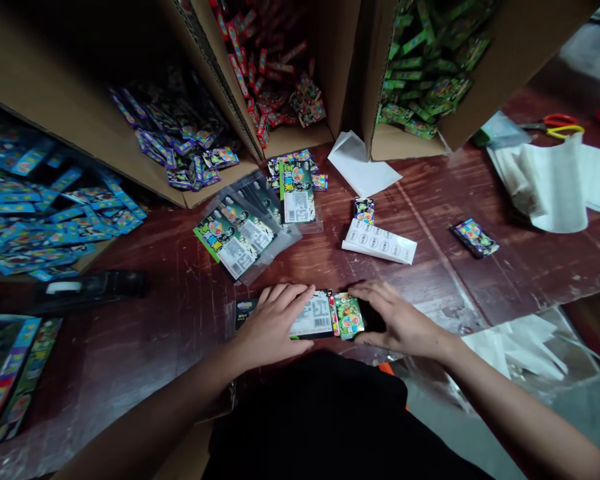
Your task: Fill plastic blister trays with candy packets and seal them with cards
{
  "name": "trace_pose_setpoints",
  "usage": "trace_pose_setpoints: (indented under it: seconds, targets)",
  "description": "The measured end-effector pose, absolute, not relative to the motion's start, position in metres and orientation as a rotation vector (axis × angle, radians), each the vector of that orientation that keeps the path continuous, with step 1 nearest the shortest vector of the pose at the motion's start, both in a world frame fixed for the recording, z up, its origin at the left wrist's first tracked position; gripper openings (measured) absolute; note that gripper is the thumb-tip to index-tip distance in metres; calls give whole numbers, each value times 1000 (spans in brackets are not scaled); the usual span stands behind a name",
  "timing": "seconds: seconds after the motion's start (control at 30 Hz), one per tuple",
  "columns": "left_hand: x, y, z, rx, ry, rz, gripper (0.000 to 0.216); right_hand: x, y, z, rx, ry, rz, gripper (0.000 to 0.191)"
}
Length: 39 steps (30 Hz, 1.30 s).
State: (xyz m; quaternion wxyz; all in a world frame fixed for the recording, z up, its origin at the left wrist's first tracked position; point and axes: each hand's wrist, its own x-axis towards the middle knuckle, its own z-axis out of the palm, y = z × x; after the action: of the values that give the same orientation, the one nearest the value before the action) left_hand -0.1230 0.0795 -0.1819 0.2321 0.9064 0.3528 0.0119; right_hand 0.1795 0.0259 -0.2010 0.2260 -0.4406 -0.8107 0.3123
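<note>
My left hand lies over a plastic bag with a printed card, its fingers along the far edge and its thumb at the near edge. Out of the bag's right end sticks a small green box, with a strip of red beside it. My right hand curves around the outer end of that green box, thumb near and fingers far. Beyond my hands lie more bags with header cards, a folded sheet of round stickers and a small dark purple box.
Cardboard cartons hold small blue boxes, purple boxes, red boxes and green boxes. Another purple box, white paper sheets and scissors lie at right. White scraps fill a clear bag by the table edge.
</note>
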Motion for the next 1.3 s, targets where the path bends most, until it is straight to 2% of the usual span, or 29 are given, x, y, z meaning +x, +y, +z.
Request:
trace_pose_setpoints:
  seconds: [0.07, 0.27, 0.5, 0.77, 0.87, 0.93, 1.0, 1.13, 1.3]
  targets:
    - [-120, 79, -183, 2483, 942, 49, 93, 179, 33, -204, -1147, -2258, 854, 78]
    - [-122, 83, -183, 2475, 964, 51, 89, 177, 56, -204, -1035, -2309, 824, 77]
    - [-125, 84, -178, 2425, 1086, 131, 91, 177, 53, -192, -1211, -2075, 753, 75]
    - [-105, 77, -172, 2386, 1175, 258, 93, 165, 53, -190, -1106, -2149, 956, 83]
    - [-88, 75, -169, 2181, 1391, 447, 101, 153, 58, -190, -1213, -1909, 913, 84]
    - [-79, 77, -169, 1986, 1491, 577, 109, 142, 61, -193, -1266, -1639, 1001, 73]
    - [-76, 81, -172, 1799, 1474, 666, 102, 135, 65, -199, -1245, -1431, 1147, 58]
    - [-88, 94, -181, 1494, 1218, 697, 59, 133, 74, -206, -1221, -1357, 1285, 41]
    - [-110, 107, -183, 1335, 1089, 631, 62, 130, 80, -207, -1232, -1344, 1458, 36]
